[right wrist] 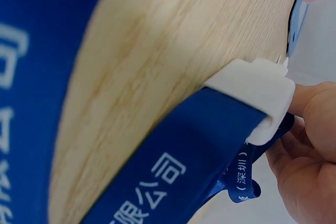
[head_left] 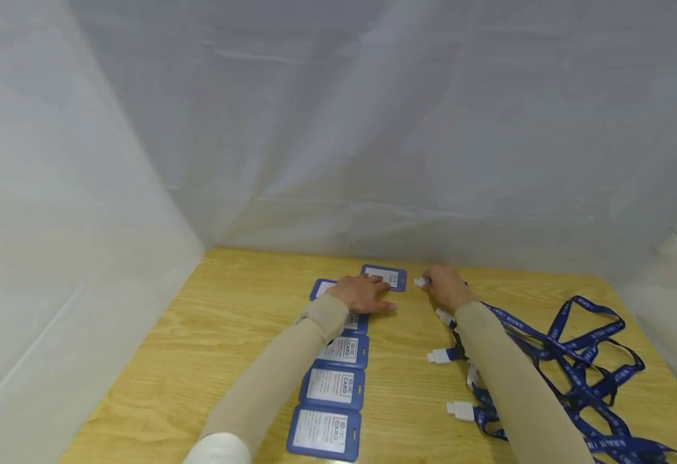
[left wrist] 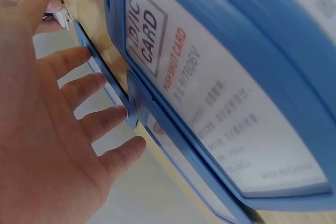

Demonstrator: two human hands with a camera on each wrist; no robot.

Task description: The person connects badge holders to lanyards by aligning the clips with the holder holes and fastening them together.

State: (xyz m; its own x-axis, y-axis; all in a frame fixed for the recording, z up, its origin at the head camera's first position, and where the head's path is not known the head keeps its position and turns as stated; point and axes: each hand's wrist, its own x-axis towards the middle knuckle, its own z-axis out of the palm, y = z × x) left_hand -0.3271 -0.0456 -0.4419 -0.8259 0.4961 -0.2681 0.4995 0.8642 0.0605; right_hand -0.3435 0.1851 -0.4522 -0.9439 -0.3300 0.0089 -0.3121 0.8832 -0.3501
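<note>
My left hand (head_left: 364, 294) lies with fingers spread and fairly straight, the fingertips touching the farthest blue ID card holder (head_left: 386, 277). In the left wrist view its palm (left wrist: 58, 135) shows beside other card holders (left wrist: 210, 98). To the right, my right hand (head_left: 446, 287) pinches a white lanyard clip (head_left: 420, 281), which points at that holder with a small gap between. In the right wrist view a nearer white clip (right wrist: 254, 90) on a blue strap partly covers the right hand (right wrist: 315, 145), hiding its fingertips.
A column of blue ID card holders (head_left: 330, 385) runs toward me under the left forearm. Tangled blue lanyards (head_left: 581, 367) spread over the right side, their white clips (head_left: 462, 410) facing left. White sheeting (head_left: 338, 129) encloses the wooden table (head_left: 222, 335) at the back and sides.
</note>
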